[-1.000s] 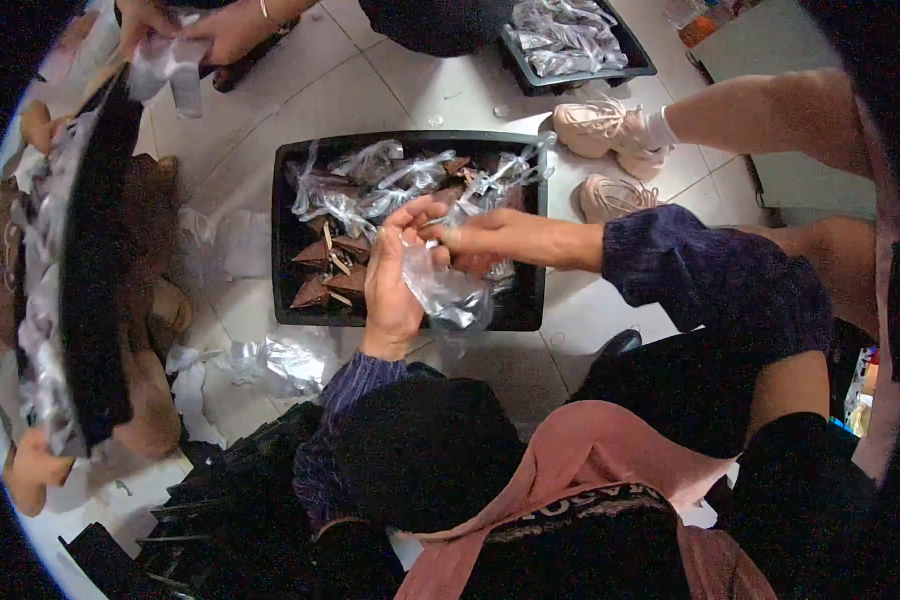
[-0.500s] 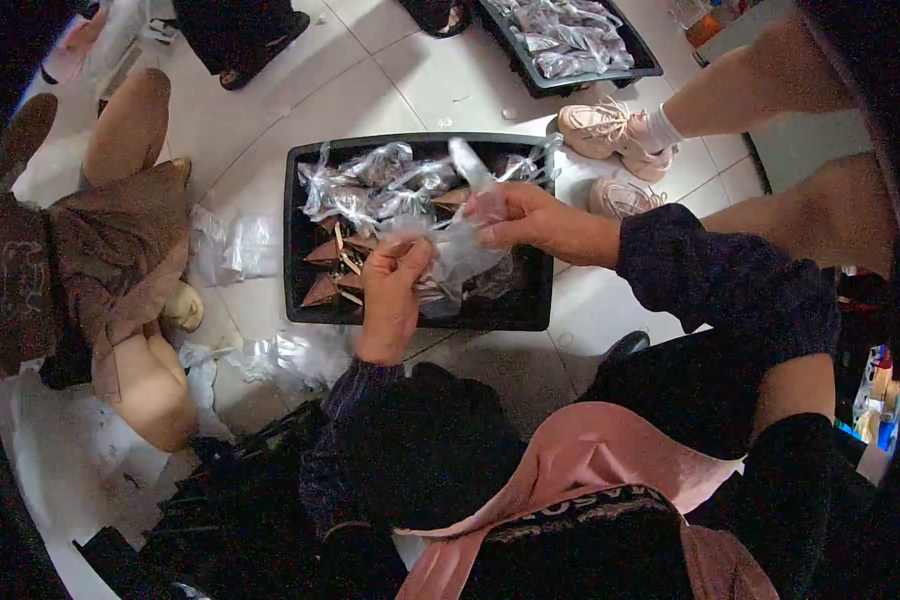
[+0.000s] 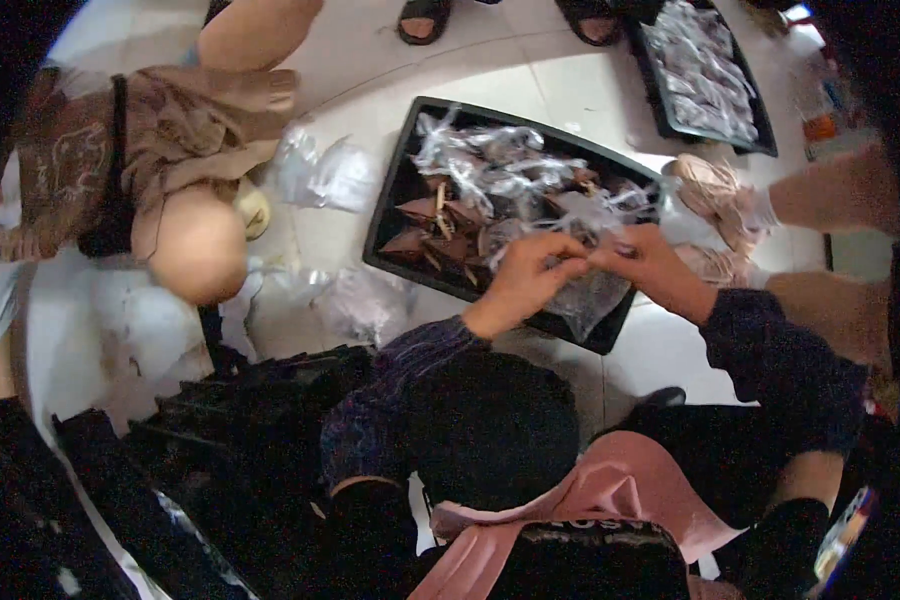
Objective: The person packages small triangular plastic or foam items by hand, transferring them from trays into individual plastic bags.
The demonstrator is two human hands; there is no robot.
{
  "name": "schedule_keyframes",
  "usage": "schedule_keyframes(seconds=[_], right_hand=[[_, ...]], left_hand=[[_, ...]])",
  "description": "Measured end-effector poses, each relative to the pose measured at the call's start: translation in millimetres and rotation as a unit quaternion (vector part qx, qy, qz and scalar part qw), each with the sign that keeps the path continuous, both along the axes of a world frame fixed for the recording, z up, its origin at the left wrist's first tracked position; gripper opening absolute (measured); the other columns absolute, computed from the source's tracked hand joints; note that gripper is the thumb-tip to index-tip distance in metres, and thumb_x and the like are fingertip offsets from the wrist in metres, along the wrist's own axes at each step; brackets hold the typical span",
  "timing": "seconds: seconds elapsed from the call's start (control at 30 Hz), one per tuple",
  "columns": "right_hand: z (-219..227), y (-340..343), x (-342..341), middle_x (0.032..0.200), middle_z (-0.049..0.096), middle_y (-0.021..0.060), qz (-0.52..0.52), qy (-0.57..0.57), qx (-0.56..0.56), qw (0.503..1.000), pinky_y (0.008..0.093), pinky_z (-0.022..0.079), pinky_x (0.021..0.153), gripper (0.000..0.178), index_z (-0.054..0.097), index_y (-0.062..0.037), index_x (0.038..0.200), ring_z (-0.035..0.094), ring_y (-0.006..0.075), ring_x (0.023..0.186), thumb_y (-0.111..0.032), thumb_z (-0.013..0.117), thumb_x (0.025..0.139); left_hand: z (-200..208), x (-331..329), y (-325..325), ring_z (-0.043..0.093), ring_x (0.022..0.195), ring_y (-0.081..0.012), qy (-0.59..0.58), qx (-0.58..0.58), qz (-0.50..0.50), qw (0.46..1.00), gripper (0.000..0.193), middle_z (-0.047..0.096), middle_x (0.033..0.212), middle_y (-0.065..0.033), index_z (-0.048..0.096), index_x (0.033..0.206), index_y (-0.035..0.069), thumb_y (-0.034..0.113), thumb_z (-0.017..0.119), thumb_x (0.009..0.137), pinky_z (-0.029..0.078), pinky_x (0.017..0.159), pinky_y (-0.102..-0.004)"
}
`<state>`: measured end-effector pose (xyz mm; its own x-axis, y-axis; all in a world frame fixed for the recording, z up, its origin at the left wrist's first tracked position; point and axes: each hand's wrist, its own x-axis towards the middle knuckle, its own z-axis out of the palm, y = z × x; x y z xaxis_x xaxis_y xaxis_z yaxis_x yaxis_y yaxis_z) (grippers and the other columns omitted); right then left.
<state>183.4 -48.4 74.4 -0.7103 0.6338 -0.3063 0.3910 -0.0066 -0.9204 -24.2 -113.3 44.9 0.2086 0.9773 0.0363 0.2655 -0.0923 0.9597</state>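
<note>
Tight work here: left hand (image 3: 530, 282) and right hand (image 3: 660, 265), fingertips pinched narrow, nearly meeting, held crumpled clear plastic bag (image 3: 585, 308), its body on near side of grip. Under grip sat black rectangular plastic tray (image 3: 394, 182). Left of grip, brown pointed pieces (image 3: 417, 209); beyond, clear-wrapped bundles (image 3: 505, 167). Farther right, well apart: second black tray (image 3: 768, 142), packed with shiny plastic-wrapped packets (image 3: 700, 75).
</note>
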Motion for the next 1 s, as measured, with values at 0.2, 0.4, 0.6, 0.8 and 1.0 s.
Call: schedule_keyframes(seconds=[0.2, 0.4, 0.6, 0.8, 1.0], right_hand=[[-0.5, -14.8, -22.6, 0.089, 0.062, 0.0001, -0.076, 0.064, -0.119, 0.988, 0.0268, 0.046, 0.068, 0.022, 0.063, -0.0028, 0.1, 0.056, 0.0091, 0.078, -0.02, 0.065, 0.086], [23.1, -31.2, -38.8, 0.101, 0.064, 0.0016, -0.113, 0.067, -0.252, 0.959, 0.0275, 0.047, 0.083, 0.033, 0.058, -0.001, 0.116, 0.059, 0.0109, 0.09, -0.017, 0.063, 0.088], [-10.8, -38.1, -22.4, 0.108, 0.063, 0.0027, -0.153, 0.125, -0.353, 0.915, 0.0287, 0.047, 0.087, 0.035, 0.055, -0.0009, 0.121, 0.059, 0.0125, 0.094, -0.016, 0.061, 0.09], [2.0, -23.9, -27.4, 0.109, 0.064, 0.004, -0.136, 0.102, -0.344, 0.923, 0.0251, 0.05, 0.079, 0.034, 0.056, -0.0013, 0.119, 0.061, 0.0122, 0.09, -0.012, 0.062, 0.088], [-1.6, -36.1, -28.9, 0.111, 0.063, 0.005, -0.158, 0.099, -0.398, 0.898, 0.0285, 0.05, 0.085, 0.036, 0.054, -0.0013, 0.121, 0.061, 0.0141, 0.096, -0.012, 0.061, 0.088]], left_hand=[[-10.3, -12.9, -15.8, 0.062, 0.082, -0.0271, -0.047, -0.057, 0.07, 0.995, 0.015, 0.065, 0.087, -0.0113, 0.066, 0.084, 0.001, 0.015, 0.067, 0.08, 0.048, 0.072, -0.0356], [-5.2, -25.2, -25.5, 0.06, 0.088, -0.0282, -0.013, 0.003, 0.086, 0.996, 0.014, 0.066, 0.093, -0.0126, 0.066, 0.077, 0.003, 0.017, 0.067, 0.08, 0.048, 0.077, -0.0367], [-13.1, -34.0, -25.7, 0.06, 0.087, -0.0266, -0.127, 0.093, 0.128, 0.979, 0.012, 0.066, 0.087, -0.0094, 0.065, 0.076, 0.003, 0.014, 0.067, 0.08, 0.046, 0.076, -0.0367], [-23.5, -24.8, -28.9, 0.057, 0.065, -0.0312, 0.002, -0.024, 0.064, 0.998, 0.028, 0.059, 0.068, -0.0159, 0.061, 0.072, 0.001, 0.026, 0.06, 0.085, 0.043, 0.061, -0.0404], [-18.2, -25.7, -31.2, 0.062, 0.071, -0.0198, -0.002, -0.043, 0.04, 0.998, 0.019, 0.066, 0.075, -0.0121, 0.069, 0.083, 0.0, 0.018, 0.064, 0.086, 0.049, 0.064, -0.033]])
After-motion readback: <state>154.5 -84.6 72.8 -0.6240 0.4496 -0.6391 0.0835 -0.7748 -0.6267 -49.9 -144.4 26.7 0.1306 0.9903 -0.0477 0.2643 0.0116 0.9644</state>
